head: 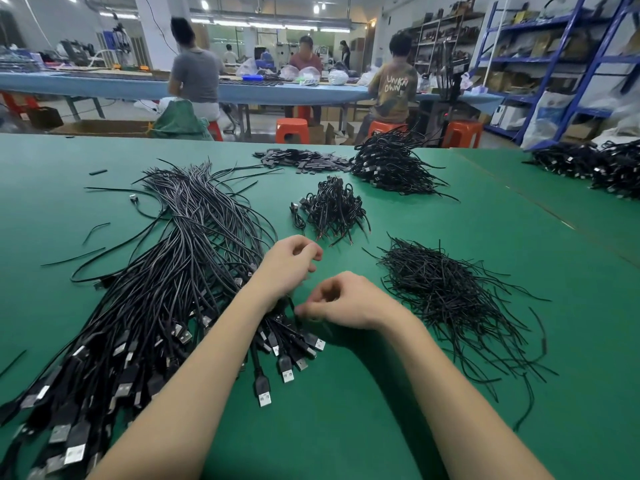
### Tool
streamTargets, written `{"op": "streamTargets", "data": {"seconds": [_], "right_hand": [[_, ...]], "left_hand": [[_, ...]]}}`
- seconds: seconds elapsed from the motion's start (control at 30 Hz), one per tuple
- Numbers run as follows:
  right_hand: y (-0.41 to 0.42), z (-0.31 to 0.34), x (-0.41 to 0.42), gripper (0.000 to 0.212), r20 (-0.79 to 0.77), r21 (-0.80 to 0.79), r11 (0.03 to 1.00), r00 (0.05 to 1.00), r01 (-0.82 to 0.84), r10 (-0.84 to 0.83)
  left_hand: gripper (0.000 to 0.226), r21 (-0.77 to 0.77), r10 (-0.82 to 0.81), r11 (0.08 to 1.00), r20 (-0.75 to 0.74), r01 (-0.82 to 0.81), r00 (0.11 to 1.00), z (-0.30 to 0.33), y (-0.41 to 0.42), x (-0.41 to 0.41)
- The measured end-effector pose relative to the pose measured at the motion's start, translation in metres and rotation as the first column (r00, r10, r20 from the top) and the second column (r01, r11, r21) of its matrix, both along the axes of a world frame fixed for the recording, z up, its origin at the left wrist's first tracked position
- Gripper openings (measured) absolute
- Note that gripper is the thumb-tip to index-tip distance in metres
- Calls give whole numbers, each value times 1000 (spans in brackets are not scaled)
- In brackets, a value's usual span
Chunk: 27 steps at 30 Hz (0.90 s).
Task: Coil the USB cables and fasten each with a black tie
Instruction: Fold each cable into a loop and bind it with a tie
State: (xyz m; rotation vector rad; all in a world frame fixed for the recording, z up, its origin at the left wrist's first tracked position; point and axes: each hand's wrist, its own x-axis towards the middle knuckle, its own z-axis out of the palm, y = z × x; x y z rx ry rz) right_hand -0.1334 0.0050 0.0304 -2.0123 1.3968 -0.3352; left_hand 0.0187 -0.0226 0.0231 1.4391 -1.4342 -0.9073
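Head view, hands curled over glossy black USB cables (166, 306), grip unclear, wiry ties (446, 292).

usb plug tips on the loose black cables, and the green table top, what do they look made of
Silver USB plug tips: likely bare metal, since they glint pale against their black, probably moulded plastic housings. Green table top: a smooth matte sheet, maybe rubber or vinyl matting; a seam runs across it at right.

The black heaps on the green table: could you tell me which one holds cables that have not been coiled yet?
The long bundle of straight USB cables on the left, plugs fanned toward the person. The small pile and the far pile look coiled; the right-hand heap is thin ties.
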Motion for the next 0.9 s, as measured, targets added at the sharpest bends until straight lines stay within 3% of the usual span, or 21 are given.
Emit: {"op": "streamTargets", "data": {"seconds": [0.07,0.23,0.37,0.43,0.53,0.67,0.9], "right_hand": [[3,14,-3,32,-85,95,989,989,-110,118],[10,29,-9,6,-179,116,963,949,-241,259],[13,36,-4,36,-188,167,948,935,-271,300],[15,34,2,32,-235,120,949,921,-290,311],[17,32,5,19,-194,161,932,915,-326,353],[14,33,-3,23,-153,211,916,914,-341,376],[10,29,-8,16,-137,164,934,931,-316,339]], "left_hand": [[19,21,-20,1000,-14,20,1000,0,-1,1],[22,9,-57,998,-64,57,996,2,-2,2],[24,4,-77,997,-49,77,996,1,-2,2],[25,10,-85,996,-44,86,995,1,-2,2],[26,10,-95,995,-54,96,994,1,-2,4],[27,4,-96,995,-69,97,993,1,-1,5],[25,1,-119,993,-51,120,992,-1,0,4]]}}
